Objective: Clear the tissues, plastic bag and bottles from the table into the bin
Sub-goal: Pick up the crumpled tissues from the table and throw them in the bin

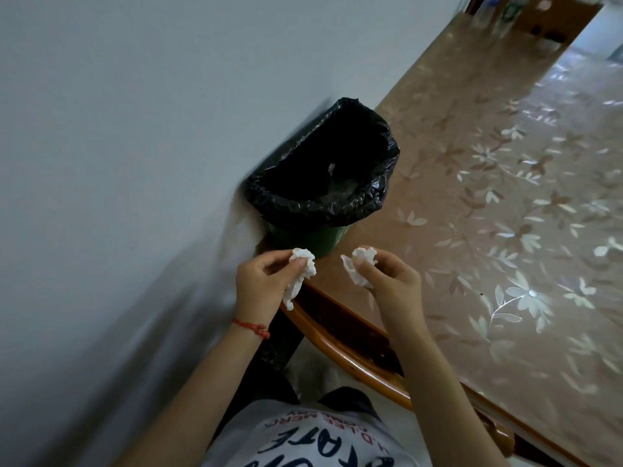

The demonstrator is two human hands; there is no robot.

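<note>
Left hand fingers pinch crumpled tissue; right hand fingers pinch second tissue. Bin just beyond fingers, black liner, against wall; pale scraps visible at bottom. Patterned surface right of fingers.

so the table is wooden with a curved glossy brown edge, and a brownish plastic cover printed with pale flowers lies flat on top. Far end's just blurry stuff, can't tell what.
</note>
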